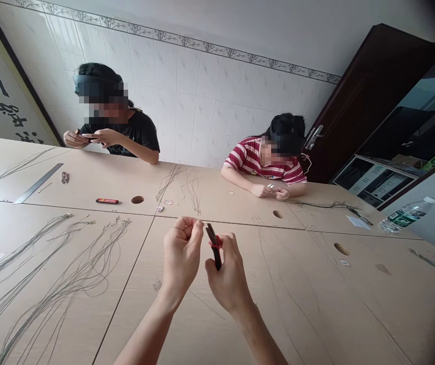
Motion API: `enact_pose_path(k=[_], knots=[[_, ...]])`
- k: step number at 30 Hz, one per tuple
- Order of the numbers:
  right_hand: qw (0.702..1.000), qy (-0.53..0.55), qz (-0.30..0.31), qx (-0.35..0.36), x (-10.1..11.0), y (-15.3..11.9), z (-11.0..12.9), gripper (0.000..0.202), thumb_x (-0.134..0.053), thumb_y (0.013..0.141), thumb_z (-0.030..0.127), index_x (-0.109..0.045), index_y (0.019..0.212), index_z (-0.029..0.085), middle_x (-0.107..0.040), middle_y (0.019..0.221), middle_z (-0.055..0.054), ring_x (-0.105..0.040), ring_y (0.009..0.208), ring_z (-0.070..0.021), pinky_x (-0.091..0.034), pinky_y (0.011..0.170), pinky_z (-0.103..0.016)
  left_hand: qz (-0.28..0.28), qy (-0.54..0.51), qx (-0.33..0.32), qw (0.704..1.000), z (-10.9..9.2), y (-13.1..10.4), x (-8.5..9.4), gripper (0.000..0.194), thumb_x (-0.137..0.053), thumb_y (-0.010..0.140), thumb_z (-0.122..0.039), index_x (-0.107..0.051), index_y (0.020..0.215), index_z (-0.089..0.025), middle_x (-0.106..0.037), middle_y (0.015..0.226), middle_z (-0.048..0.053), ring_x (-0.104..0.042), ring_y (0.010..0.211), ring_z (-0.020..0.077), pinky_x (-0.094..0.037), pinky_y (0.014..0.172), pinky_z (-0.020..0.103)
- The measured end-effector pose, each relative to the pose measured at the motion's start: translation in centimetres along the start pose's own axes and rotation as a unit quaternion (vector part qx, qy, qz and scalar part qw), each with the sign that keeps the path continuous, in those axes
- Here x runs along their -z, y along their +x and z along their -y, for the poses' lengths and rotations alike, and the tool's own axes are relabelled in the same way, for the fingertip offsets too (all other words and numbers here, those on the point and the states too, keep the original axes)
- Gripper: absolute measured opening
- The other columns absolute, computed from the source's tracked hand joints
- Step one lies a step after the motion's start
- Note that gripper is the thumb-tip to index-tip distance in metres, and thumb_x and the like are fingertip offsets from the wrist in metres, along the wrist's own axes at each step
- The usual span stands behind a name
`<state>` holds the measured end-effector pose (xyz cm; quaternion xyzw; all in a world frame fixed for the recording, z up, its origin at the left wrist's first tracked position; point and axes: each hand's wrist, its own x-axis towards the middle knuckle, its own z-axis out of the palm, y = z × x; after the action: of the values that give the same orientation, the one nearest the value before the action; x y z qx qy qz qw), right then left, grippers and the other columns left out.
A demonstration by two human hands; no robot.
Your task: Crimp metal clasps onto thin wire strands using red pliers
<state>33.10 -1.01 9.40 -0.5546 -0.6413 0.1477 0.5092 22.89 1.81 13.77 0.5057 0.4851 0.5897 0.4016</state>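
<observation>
Here is the right hand [227, 268] wrapped around a pair of dark pliers [216, 252] with red on the handle, their tips up just beside the pinched fingertips of the left hand [182, 248]. The left thumb and fingers press together; what sits between them is too small to tell, and so is whether the plier tips bite on anything. Both hands are above the table [172, 329], and below them a thin strand [207, 305] lies on the surface; whether it joins the left hand can't be made out.

And the progress? Off to the left lie gathered cords [75, 276], gold-coloured bits at their far ends, seemingly worked on already, though that is a judgement. The piece at the fingertips looks unfinished, with the pliers right at it. How many remain, the view doesn't show. Across the table, 2 co-workers [139, 134] [250, 157] bend over small things of their own.
</observation>
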Motion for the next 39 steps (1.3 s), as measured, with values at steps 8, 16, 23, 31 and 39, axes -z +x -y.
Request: enact_pose_path(k=[8, 16, 23, 31, 39], knots=[[1.000, 0.005, -0.025, 0.005, 0.1, 0.2, 0.0, 0.034, -0.043, 0.066, -0.002, -0.047, 0.091, 0.022, -0.049, 0.090, -0.003, -0.053, 0.084, -0.0197, -0.051, 0.073, -0.035, 0.014, 0.001, -0.021, 1.000, 0.3, -0.4, -0.7, 0.021, -0.057, 0.088, -0.031, -0.054, 0.072, -0.019, -0.050, 0.050, -0.005, -0.044, 0.045, 0.0093, -0.038, 0.047, 0.019], [0.999, 0.006, -0.039, -0.019, 0.1, 0.2, -0.2, 0.034, -0.042, 0.067, -0.003, -0.048, 0.090, 0.022, -0.049, 0.089, -0.003, -0.052, 0.082, -0.0190, -0.048, 0.071, -0.034, 0.025, 0.012, -0.020, 0.999, 0.3, -0.9, -1.3, 0.020, -0.056, 0.090, -0.031, -0.057, 0.073, -0.019, -0.052, 0.053, -0.005, -0.039, 0.044, 0.0091, -0.039, 0.048, 0.020], [0.999, 0.010, -0.046, -0.027, 0.3, 0.4, -0.1, 0.029, -0.043, 0.070, -0.002, -0.047, 0.086, 0.021, -0.049, 0.088, -0.002, -0.052, 0.079, -0.0177, -0.047, 0.068, -0.032, 0.035, 0.019, -0.007, 0.999, 0.5, -1.3, -1.6, 0.020, -0.056, 0.089, -0.032, -0.058, 0.073, -0.019, -0.055, 0.054, -0.003, -0.042, 0.044, 0.0098, -0.039, 0.047, 0.020], [0.998, -0.006, -0.057, -0.012, 0.4, 0.5, -0.2, 0.025, -0.041, 0.070, -0.001, -0.046, 0.080, 0.022, -0.047, 0.080, 0.000, -0.049, 0.068, -0.0149, -0.042, 0.060, -0.026, 0.041, 0.024, -0.006, 0.999, 0.8, -1.3, -1.8, 0.022, -0.055, 0.091, -0.033, -0.055, 0.073, -0.019, -0.052, 0.053, -0.005, -0.044, 0.045, 0.0091, -0.037, 0.045, 0.019], [0.998, -0.002, -0.059, -0.017, 0.5, 0.7, -0.5, 0.021, -0.039, 0.072, 0.002, -0.038, 0.072, 0.023, -0.043, 0.072, 0.004, -0.042, 0.056, -0.0117, -0.033, 0.051, -0.023, 0.053, 0.020, -0.003, 0.998, 0.8, -1.4, -1.9, 0.022, -0.055, 0.091, -0.032, -0.055, 0.073, -0.019, -0.054, 0.053, -0.004, -0.044, 0.046, 0.0091, -0.036, 0.046, 0.018]])
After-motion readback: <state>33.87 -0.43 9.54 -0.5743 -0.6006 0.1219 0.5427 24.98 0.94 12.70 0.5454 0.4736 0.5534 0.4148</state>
